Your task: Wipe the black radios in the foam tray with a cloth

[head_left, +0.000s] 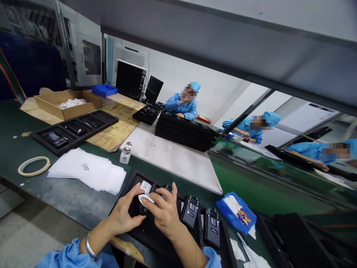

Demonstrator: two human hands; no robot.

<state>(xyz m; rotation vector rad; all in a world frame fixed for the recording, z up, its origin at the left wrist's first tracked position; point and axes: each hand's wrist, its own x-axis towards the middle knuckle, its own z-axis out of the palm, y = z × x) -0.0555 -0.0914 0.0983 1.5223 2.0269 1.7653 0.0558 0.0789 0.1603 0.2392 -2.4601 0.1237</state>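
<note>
My left hand (125, 214) and my right hand (164, 212) meet over a black tray (150, 232) at the table's near edge. Both hold a small black device (145, 186) with a white label on top. My right fingers press a small white wipe (145, 200) against it. Two more black devices (190, 210) (212, 222) stand in the tray's slots to the right. A silver bangle sits on my left wrist.
A stack of white sheets (89, 171), a tape roll (34, 165) and a small bottle (125, 154) lie to the left. Another device tray (74, 129), a cardboard box (65, 102), stacked black trays (184, 132) and a blue wipe box (236, 212) stand around. Three people in blue sit across.
</note>
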